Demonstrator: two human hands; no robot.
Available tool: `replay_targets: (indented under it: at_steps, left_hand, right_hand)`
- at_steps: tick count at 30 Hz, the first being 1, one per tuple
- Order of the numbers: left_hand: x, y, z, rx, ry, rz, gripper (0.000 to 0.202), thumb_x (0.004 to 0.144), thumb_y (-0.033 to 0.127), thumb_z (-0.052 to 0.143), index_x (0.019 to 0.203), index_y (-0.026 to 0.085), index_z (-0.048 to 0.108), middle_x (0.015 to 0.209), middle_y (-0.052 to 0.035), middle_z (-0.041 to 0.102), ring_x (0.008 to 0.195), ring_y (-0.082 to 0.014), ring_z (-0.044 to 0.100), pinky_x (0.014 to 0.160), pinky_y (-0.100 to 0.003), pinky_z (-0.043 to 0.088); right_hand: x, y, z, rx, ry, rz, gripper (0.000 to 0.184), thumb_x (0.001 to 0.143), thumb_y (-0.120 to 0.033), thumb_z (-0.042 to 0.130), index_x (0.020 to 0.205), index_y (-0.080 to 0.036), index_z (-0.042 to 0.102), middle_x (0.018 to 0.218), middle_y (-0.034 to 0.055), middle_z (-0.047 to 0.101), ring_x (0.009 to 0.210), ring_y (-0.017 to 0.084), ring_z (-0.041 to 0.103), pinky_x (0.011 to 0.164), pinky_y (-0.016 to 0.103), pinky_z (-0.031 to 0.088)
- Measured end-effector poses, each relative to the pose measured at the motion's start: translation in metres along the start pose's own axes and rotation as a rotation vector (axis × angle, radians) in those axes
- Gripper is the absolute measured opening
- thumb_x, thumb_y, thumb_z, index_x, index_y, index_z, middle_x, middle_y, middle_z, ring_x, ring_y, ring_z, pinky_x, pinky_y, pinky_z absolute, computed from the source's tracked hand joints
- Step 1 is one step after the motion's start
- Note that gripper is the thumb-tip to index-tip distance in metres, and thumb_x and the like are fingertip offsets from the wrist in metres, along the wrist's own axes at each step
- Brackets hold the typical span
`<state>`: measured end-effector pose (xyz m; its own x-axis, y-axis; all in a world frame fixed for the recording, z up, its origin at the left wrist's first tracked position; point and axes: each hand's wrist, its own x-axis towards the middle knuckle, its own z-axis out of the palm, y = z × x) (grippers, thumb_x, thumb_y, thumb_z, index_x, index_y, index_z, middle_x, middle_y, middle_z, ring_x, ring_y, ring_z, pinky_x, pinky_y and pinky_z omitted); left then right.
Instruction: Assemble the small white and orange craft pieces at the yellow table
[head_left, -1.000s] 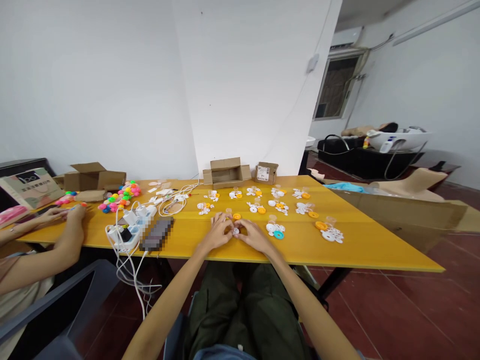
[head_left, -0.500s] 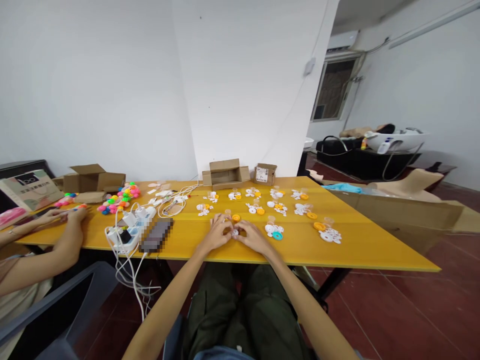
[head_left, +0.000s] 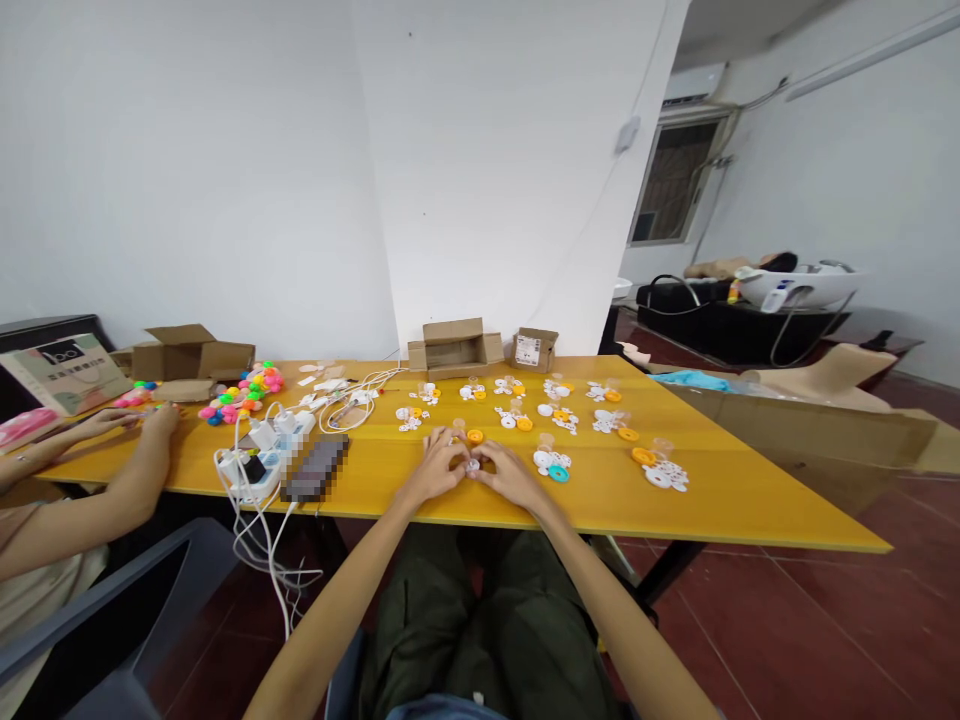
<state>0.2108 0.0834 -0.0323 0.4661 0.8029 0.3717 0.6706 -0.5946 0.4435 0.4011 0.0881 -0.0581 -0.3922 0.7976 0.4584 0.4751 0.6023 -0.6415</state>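
My left hand and my right hand meet near the table's front edge. Their fingertips are closed from both sides on a small whitish round piece, partly covered by the fingers. Just beyond them lies an orange wheel, with a small transparent cup beside it, partly hidden by my left hand. To the right of my right hand is a group of white discs with a teal ring and another transparent cup.
Several groups of white discs, orange wheels and cups cover the yellow table. Small cardboard boxes stand at the back. To the left are a power strip, a phone-like device, white cables, colourful balls and another person's arms.
The view has shifted slightly. My hands keep nearly the same pose around the small whitish piece.
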Motion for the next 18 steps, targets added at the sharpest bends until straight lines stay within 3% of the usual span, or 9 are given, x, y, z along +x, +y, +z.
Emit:
replay_targets:
  at_steps: [18]
  left_hand:
    - [-0.0028,-0.0008,-0.0031,0.034,-0.013,-0.003,0.014,0.085,0.016,0.06,0.089,0.025,0.07,0.132,-0.0055,0.06,0.129,-0.0296,0.042,0.106,-0.049,0.037]
  right_hand:
    - [0.0027,-0.0036,0.0016,0.024,-0.002,0.035,0.007,0.082,-0.025,0.071,0.089,-0.024,0.07,0.093,0.0031,0.068,0.087,0.022,0.063,0.082,0.035,0.049]
